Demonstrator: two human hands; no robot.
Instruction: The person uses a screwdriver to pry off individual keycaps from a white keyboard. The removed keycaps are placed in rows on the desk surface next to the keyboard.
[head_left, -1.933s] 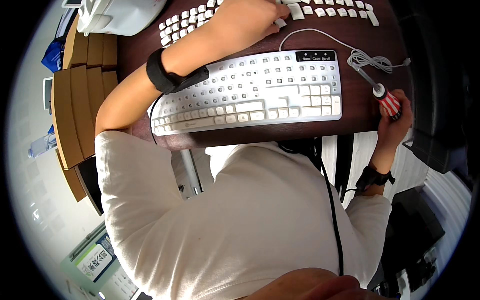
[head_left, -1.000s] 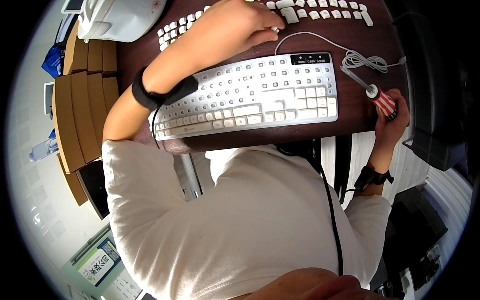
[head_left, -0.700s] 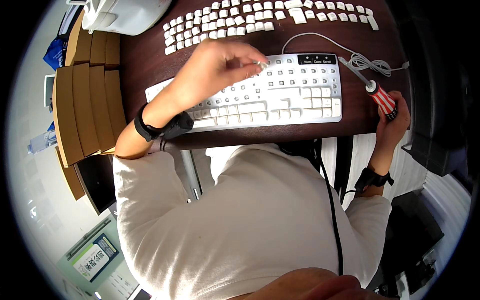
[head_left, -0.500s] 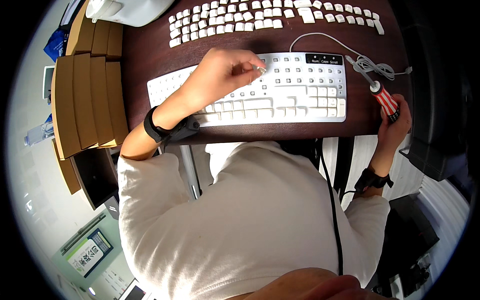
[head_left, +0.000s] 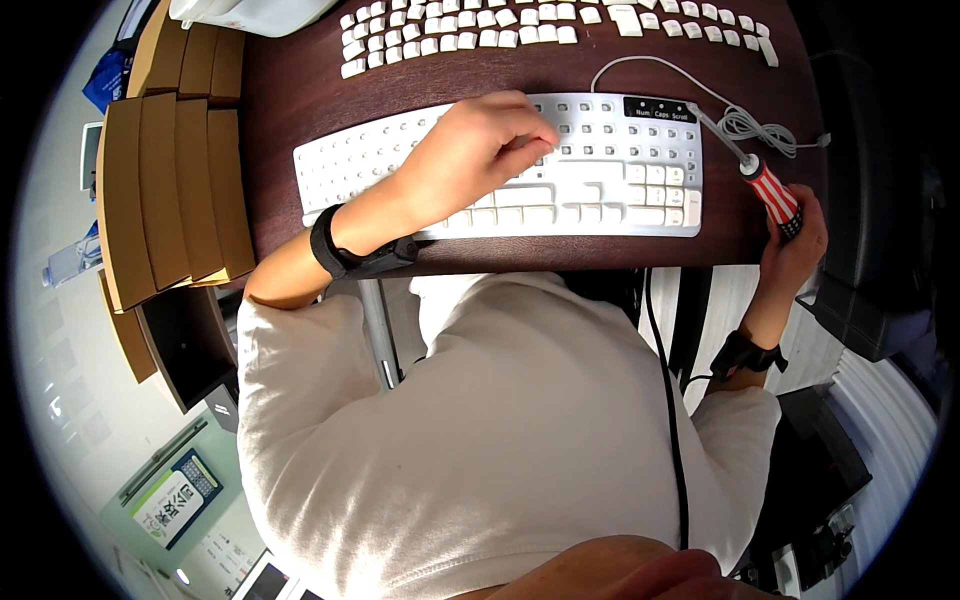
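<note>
A white keyboard lies along the near edge of the dark table. Its lower rows and number pad carry pale keycaps, while the upper part shows bare key seats. Over those bare seats, my left hand pinches thumb and index finger together; whatever is between the tips is hidden. To the right of the keyboard, my right hand is closed round the end of a screwdriver with a red-and-white striped handle and dark starred end. Its metal shaft points up-left toward the keyboard's upper right corner.
Loose white keycaps lie in rows across the far side of the table. A coiled white cable rests beyond the screwdriver. Brown cardboard boxes line the left edge, and a white container stands at the far left.
My left hand has moved a little to the right over the keyboard, still pinching; a small pale piece showed at its fingertips before. The view has shifted slightly. My right hand keeps its hold.
</note>
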